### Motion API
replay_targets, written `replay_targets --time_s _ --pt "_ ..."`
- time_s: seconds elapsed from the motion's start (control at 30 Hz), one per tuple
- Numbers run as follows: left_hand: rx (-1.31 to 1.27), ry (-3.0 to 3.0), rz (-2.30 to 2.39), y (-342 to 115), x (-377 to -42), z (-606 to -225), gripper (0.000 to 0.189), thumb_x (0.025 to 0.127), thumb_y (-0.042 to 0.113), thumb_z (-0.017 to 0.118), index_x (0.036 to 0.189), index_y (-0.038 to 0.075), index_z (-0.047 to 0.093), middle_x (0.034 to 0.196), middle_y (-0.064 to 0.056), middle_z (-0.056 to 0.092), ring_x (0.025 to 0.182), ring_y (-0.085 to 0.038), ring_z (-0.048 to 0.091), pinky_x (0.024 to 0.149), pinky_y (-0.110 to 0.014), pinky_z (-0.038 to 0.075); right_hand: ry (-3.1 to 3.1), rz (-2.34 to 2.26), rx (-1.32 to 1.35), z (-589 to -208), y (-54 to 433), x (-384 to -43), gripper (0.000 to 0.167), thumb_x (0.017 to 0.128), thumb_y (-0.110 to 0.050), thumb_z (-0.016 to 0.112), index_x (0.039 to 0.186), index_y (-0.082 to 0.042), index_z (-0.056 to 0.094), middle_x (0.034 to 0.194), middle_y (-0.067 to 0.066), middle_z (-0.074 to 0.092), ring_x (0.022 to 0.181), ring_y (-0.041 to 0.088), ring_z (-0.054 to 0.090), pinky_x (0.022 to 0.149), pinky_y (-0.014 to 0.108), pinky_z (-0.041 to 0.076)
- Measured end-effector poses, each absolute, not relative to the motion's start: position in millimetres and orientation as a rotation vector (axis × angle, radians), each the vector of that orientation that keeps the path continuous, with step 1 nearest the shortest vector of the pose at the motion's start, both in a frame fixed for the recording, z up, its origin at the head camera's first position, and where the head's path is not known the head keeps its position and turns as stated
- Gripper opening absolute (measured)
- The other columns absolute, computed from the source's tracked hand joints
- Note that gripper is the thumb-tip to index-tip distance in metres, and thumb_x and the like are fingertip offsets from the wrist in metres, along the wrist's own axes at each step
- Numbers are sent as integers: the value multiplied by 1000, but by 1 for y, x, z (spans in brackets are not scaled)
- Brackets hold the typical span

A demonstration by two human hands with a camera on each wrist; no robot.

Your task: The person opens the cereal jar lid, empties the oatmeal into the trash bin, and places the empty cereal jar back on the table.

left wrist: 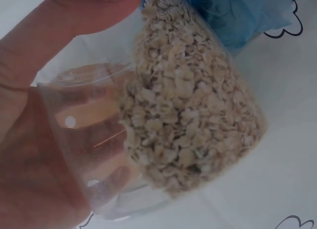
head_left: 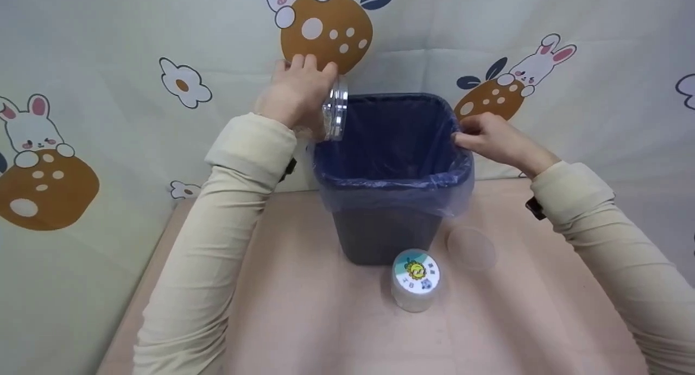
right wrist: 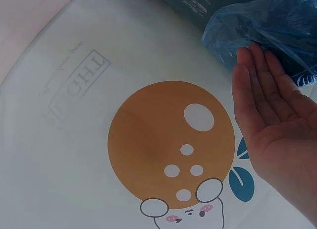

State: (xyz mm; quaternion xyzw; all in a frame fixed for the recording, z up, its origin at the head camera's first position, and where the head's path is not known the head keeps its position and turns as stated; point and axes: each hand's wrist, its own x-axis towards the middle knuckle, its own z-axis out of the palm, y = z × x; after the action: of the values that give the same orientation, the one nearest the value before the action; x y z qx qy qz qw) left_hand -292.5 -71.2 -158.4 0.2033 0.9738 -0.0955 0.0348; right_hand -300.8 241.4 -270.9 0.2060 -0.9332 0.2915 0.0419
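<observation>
The left hand [head_left: 297, 95] curls round a clear plastic jar [head_left: 335, 110] of pale oat flakes [left wrist: 183, 105], tilted beside the blue plastic liner [head_left: 399, 133] of a dark grey bin [head_left: 380, 239], which the right hand [head_left: 497, 141] seemingly pinches; sideways drift could spill flakes.

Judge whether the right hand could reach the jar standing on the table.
Probably yes: the right hand is at the bin liner, with only a flat, clear disc lying towards the jar.
</observation>
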Motion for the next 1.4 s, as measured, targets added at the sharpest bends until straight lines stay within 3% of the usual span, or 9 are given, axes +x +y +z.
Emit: replay_targets --time_s 1.13,1.4 --pt "617 2936 -208 -84 -292 -149 94 65 22 88 137 -1 32 130 -27 36 125 -44 27 105 -56 19 -2862 888 613 -273 243 -302 21 92 -17 53 88 0 65 76 6 59 67 20 51 59 29 39" --pt "625 2931 -144 -92 -292 -148 91 64 22 87 135 0 33 127 -27 37 120 -44 32 102 -55 22 -2861 909 616 -272 242 -302 20 92 -16 53 81 -2 62 69 3 52 61 17 46 56 29 35"
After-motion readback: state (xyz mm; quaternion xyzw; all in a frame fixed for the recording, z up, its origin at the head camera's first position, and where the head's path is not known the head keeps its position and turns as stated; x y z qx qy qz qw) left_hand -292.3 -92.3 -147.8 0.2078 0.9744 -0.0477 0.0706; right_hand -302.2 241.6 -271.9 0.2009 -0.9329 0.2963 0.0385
